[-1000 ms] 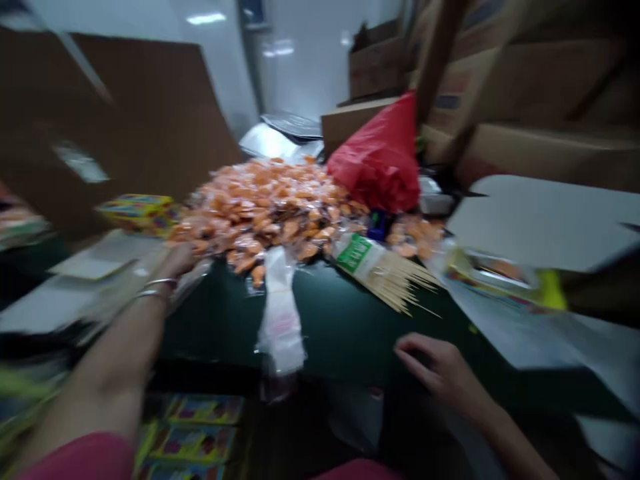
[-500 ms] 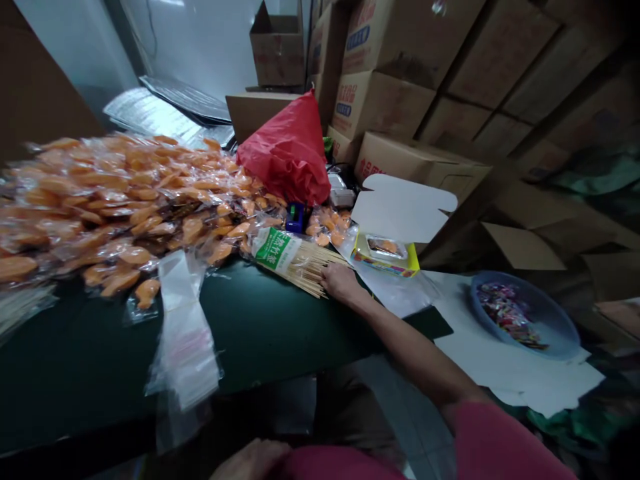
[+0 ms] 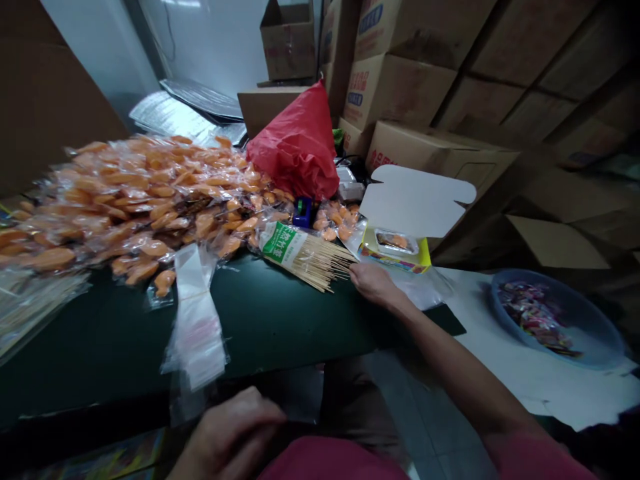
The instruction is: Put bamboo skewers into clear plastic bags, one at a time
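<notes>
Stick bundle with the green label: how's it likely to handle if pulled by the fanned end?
The stick bundle would probably shed sticks rather than move as one, since the ends splay past the green-labelled wrapper. Each stick looks thin and straight, so likely stiff but snappable. Lying flat, it seems unlikely to tip.

Matt wooden skewers (image 3: 325,261); glossy, crinkled plastic bags (image 3: 200,333).

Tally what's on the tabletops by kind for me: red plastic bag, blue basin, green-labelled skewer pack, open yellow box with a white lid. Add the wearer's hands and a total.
Red plastic bag: 1
Blue basin: 1
Green-labelled skewer pack: 1
Open yellow box: 1
Hands, left hand and right hand: 2
Total: 6
</notes>
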`<control>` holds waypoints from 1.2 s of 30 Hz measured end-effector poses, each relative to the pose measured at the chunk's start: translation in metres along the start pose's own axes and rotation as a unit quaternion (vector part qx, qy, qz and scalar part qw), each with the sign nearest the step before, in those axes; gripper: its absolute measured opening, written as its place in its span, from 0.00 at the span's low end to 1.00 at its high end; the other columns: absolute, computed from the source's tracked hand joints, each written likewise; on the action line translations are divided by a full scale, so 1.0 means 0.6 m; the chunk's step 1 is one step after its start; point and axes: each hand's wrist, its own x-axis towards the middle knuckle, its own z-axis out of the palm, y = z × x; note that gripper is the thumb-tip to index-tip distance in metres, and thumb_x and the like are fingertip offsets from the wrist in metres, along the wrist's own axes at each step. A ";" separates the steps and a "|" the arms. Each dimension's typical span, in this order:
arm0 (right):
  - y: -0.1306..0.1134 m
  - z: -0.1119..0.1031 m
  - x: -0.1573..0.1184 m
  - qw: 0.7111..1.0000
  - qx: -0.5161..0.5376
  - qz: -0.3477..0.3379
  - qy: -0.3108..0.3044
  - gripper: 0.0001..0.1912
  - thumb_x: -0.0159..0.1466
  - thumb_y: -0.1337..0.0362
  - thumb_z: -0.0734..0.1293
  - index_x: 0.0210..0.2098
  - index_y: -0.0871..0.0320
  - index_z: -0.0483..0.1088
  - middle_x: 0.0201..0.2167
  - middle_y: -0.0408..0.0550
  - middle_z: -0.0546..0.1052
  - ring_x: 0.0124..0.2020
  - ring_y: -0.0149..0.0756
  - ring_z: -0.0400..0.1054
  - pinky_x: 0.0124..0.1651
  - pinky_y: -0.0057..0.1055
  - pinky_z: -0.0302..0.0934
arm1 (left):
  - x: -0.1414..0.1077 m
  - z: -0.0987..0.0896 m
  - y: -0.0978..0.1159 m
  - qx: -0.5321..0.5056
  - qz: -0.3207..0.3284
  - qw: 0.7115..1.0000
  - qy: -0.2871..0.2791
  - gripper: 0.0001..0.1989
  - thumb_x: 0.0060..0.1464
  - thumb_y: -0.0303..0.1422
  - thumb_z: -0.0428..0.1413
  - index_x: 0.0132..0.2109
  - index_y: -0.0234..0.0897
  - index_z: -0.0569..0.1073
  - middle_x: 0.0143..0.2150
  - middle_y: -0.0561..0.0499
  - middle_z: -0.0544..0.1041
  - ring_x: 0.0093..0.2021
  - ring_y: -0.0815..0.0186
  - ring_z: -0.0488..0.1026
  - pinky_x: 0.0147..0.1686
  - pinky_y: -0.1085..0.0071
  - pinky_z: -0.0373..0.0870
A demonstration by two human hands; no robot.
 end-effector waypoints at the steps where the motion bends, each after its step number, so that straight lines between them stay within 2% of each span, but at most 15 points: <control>1: 0.010 0.003 -0.009 1.000 0.017 0.004 0.000 0.15 0.67 0.65 0.54 0.35 0.62 0.71 0.35 0.57 0.76 0.36 0.40 0.69 0.35 0.29 0.54 | 0.022 -0.008 0.013 0.002 -0.013 0.999 0.048 0.12 0.58 0.36 0.47 0.39 0.44 0.76 0.30 0.52 0.77 0.27 0.67 0.72 0.27 0.76 0.68; 3: 0.030 0.008 -0.027 0.998 0.056 0.008 0.001 0.13 0.66 0.66 0.55 0.33 0.61 0.70 0.32 0.53 0.75 0.33 0.37 0.67 0.34 0.27 0.53 | 0.070 -0.004 0.029 0.020 -0.028 0.992 0.123 0.13 0.58 0.35 0.47 0.43 0.44 0.75 0.29 0.52 0.77 0.28 0.66 0.72 0.28 0.74 0.68; 4: 0.039 0.010 -0.036 0.997 0.079 0.008 0.003 0.13 0.65 0.67 0.55 0.31 0.60 0.69 0.30 0.52 0.75 0.31 0.36 0.67 0.33 0.27 0.53 | 0.095 0.008 0.032 0.035 -0.013 0.990 0.137 0.13 0.57 0.34 0.48 0.43 0.43 0.76 0.32 0.50 0.78 0.32 0.64 0.73 0.31 0.71 0.69; 6: 0.055 0.012 -0.055 0.991 0.131 0.008 0.010 0.13 0.64 0.69 0.55 0.27 0.59 0.67 0.26 0.48 0.73 0.29 0.33 0.65 0.33 0.26 0.53 | 0.141 0.041 0.035 0.036 0.029 0.991 0.127 0.12 0.55 0.32 0.49 0.39 0.41 0.77 0.38 0.47 0.78 0.40 0.60 0.72 0.40 0.65 0.68; 7: 0.062 0.012 -0.065 0.987 0.159 0.008 0.016 0.13 0.64 0.70 0.55 0.25 0.59 0.65 0.25 0.46 0.72 0.28 0.32 0.65 0.33 0.25 0.53 | 0.160 0.060 0.035 0.011 0.032 0.993 0.112 0.11 0.55 0.33 0.49 0.37 0.40 0.77 0.37 0.47 0.77 0.40 0.60 0.72 0.41 0.64 0.68; 10: 0.080 0.015 -0.101 0.968 0.248 0.017 0.040 0.14 0.63 0.69 0.53 0.23 0.58 0.62 0.22 0.43 0.70 0.25 0.30 0.63 0.31 0.24 0.54 | 0.207 0.106 0.039 -0.142 -0.043 0.987 0.058 0.11 0.56 0.35 0.49 0.36 0.37 0.75 0.23 0.52 0.71 0.26 0.67 0.68 0.30 0.71 0.65; 12: 0.086 0.018 -0.126 0.950 0.306 0.025 0.055 0.15 0.64 0.66 0.52 0.24 0.57 0.61 0.22 0.42 0.69 0.24 0.30 0.63 0.29 0.24 0.55 | 0.233 0.128 0.046 -0.263 -0.098 0.960 0.022 0.11 0.54 0.36 0.51 0.38 0.35 0.75 0.23 0.54 0.69 0.23 0.70 0.64 0.24 0.74 0.61; 15: 0.084 0.023 -0.155 0.924 0.374 0.028 0.070 0.17 0.67 0.62 0.49 0.26 0.57 0.60 0.24 0.43 0.68 0.24 0.29 0.63 0.28 0.24 0.57 | 0.272 0.151 0.063 -0.425 -0.157 0.892 -0.014 0.15 0.47 0.33 0.58 0.43 0.32 0.75 0.31 0.51 0.72 0.24 0.74 0.63 0.21 0.78 0.58; 18: 0.071 0.029 -0.170 0.891 0.449 0.008 0.070 0.19 0.68 0.57 0.48 0.27 0.58 0.61 0.25 0.43 0.68 0.24 0.28 0.62 0.27 0.24 0.57 | 0.315 0.161 0.080 -0.530 -0.198 0.824 -0.002 0.23 0.40 0.31 0.64 0.47 0.33 0.73 0.34 0.50 0.72 0.24 0.77 0.63 0.20 0.80 0.56; 20: 0.060 0.034 -0.172 0.861 0.505 -0.015 0.063 0.20 0.68 0.54 0.50 0.27 0.58 0.62 0.25 0.42 0.67 0.23 0.28 0.60 0.26 0.24 0.55 | 0.340 0.158 0.089 -0.570 -0.188 0.800 0.015 0.23 0.39 0.31 0.65 0.45 0.34 0.73 0.33 0.51 0.71 0.25 0.76 0.64 0.20 0.81 0.57; 22: 0.051 0.037 -0.170 0.845 0.530 -0.033 0.057 0.20 0.67 0.54 0.53 0.26 0.58 0.63 0.23 0.41 0.66 0.23 0.28 0.59 0.26 0.24 0.53 | 0.357 0.151 0.094 -0.582 -0.152 0.798 0.034 0.18 0.40 0.34 0.65 0.41 0.32 0.74 0.29 0.53 0.70 0.24 0.76 0.64 0.19 0.80 0.58; 25: 0.042 0.039 -0.163 0.855 0.514 -0.043 0.053 0.19 0.67 0.57 0.53 0.26 0.58 0.66 0.21 0.40 0.64 0.23 0.28 0.58 0.26 0.24 0.51 | 0.366 0.139 0.093 -0.548 -0.114 0.826 0.063 0.14 0.42 0.36 0.64 0.33 0.30 0.74 0.23 0.55 0.69 0.21 0.74 0.65 0.18 0.78 0.61; 28: 0.036 0.040 -0.158 0.866 0.496 -0.039 0.050 0.18 0.66 0.60 0.54 0.27 0.59 0.69 0.19 0.39 0.65 0.23 0.28 0.60 0.26 0.24 0.51 | 0.363 0.134 0.085 -0.501 -0.124 0.851 0.096 0.12 0.41 0.35 0.64 0.29 0.30 0.73 0.21 0.55 0.70 0.19 0.73 0.67 0.18 0.77 0.63; 30: 0.032 0.042 -0.158 0.866 0.496 -0.034 0.047 0.18 0.66 0.60 0.54 0.29 0.59 0.71 0.19 0.39 0.66 0.23 0.29 0.61 0.26 0.24 0.51 | 0.361 0.134 0.078 -0.486 -0.134 0.856 0.116 0.12 0.41 0.35 0.64 0.27 0.31 0.71 0.21 0.55 0.71 0.19 0.73 0.67 0.18 0.77 0.63; 36: 0.015 0.059 -0.161 0.853 0.515 0.012 0.082 0.19 0.66 0.59 0.54 0.30 0.59 0.72 0.18 0.40 0.70 0.22 0.30 0.63 0.26 0.23 0.53 | 0.357 0.142 0.075 -0.500 -0.141 0.847 0.117 0.12 0.42 0.33 0.63 0.31 0.31 0.71 0.24 0.55 0.72 0.21 0.73 0.68 0.22 0.77 0.67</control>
